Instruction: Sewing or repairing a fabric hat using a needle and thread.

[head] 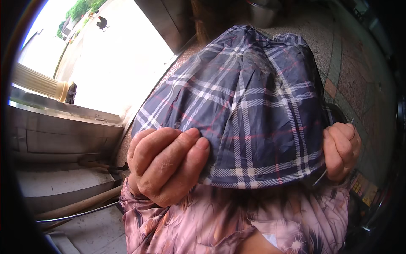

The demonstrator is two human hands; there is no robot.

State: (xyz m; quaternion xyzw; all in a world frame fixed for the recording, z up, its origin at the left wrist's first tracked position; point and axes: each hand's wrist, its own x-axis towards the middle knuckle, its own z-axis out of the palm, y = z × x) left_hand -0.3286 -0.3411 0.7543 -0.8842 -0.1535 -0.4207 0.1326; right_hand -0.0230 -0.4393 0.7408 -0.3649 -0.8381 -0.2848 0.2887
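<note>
A navy plaid cloth (253, 108) with white and red lines fills the middle of the view, gathered into folds at its top. My left hand (168, 165) pinches its lower left edge between curled fingers and thumb. At the right edge of the cloth, my right hand (341, 150) is closed on the fabric. A thin metal piece, perhaps a needle or wire, shows above and below that hand; its full shape is hidden. Below the cloth are the pink patterned sleeves and front of my shirt (215, 219).
A wooden pole (82, 201) lies at lower left beside pale boards. A broom (200, 22) and a bucket (263, 14) stand beyond the cloth on the stone floor (352, 95). Through the doorway, a black hen (101, 23) is outside near a fluted column (38, 81).
</note>
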